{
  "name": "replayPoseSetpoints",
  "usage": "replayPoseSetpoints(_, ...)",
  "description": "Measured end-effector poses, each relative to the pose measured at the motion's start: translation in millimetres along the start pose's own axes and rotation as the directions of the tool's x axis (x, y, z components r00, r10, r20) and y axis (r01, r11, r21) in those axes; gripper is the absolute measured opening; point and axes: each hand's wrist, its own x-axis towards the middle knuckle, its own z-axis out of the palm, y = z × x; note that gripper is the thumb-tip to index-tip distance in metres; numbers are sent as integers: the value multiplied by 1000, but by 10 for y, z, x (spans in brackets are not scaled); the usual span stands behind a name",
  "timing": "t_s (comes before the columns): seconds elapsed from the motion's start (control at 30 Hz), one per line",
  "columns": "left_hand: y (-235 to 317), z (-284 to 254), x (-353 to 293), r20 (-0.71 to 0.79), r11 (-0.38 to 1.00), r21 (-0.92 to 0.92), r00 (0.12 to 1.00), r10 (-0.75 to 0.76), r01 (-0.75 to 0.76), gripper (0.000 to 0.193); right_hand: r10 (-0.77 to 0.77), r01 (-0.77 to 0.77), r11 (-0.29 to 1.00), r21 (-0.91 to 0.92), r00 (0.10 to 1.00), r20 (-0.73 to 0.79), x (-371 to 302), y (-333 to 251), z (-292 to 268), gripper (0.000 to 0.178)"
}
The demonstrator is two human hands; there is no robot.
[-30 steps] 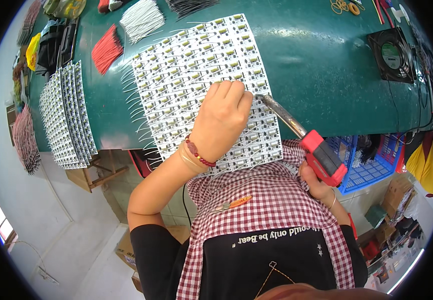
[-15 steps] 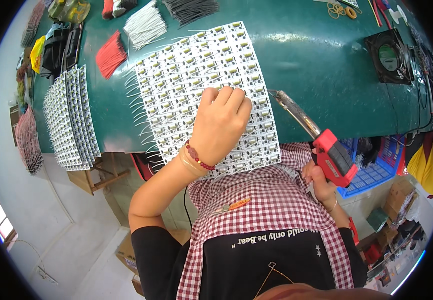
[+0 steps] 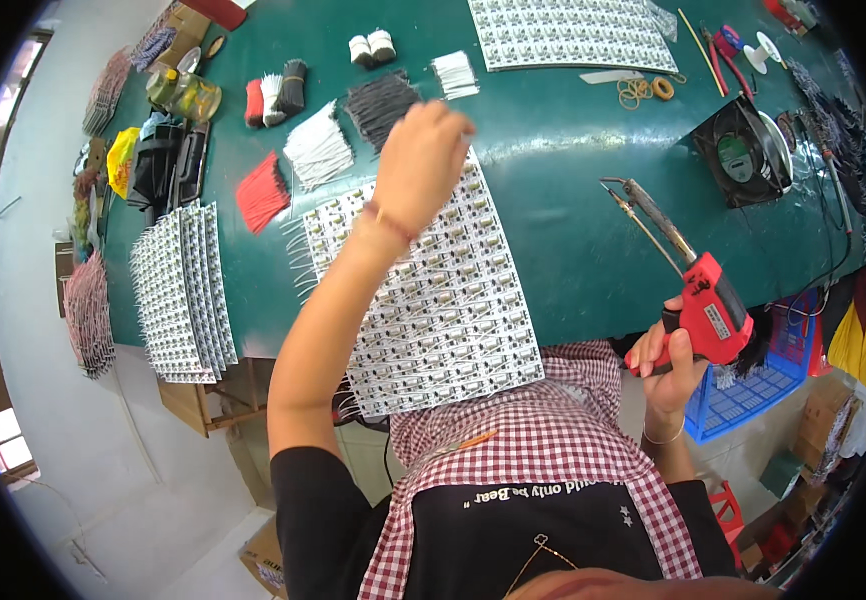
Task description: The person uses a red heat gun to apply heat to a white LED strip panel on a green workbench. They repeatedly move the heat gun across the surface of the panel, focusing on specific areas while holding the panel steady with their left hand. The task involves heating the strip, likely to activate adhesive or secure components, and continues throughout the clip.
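Note:
A white panel of small circuit boards, with components in rows and thin white wires along its left side, lies at the table's near edge and reaches over my apron. My left hand is over the panel's far end, close to a pile of black wires. Its fingers are curled together, and whatever they may pinch is hidden. To the right of the panel, my right hand grips a red soldering gun, its metal tip pointing up and left above the table.
Red wires and white wires lie beyond the panel's left corner. Stacked board panels stand at the left edge. Another panel is at the back. A black fan stands right, above a blue crate.
My left hand has lifted from the panel's middle and moved away from me toward the black wires. The soldering gun has shifted right, away from the panel. The view now takes in more of the table's far side.

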Motion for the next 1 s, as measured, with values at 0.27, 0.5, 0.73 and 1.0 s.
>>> replayPoseSetpoints(0.27, -633, 643, 532, 108, 946, 294, 979, -173, 135, 10, -29, 30, 999, 27, 999, -15, -104, -100, 40, 40)
replayPoseSetpoints(0.5, -573, 726, 292, 29, 929, 370, 1000, -11, -1, 10, -17, 18, 998, 55, 1000, -13, -50, -113, 65, 35)
replayPoseSetpoints(0.73, -528, 713, 283, 56, 952, 291, 995, 79, -92, 13, -82, 82, 996, 35, 997, -18, 8, -143, 235, 36)
replayPoseSetpoints(1.0, -226, 358, 195, -153, 988, -149, 988, 11, -34, 26, -64, 70, 996, 56, 991, -115, -39, -175, 280, 32)
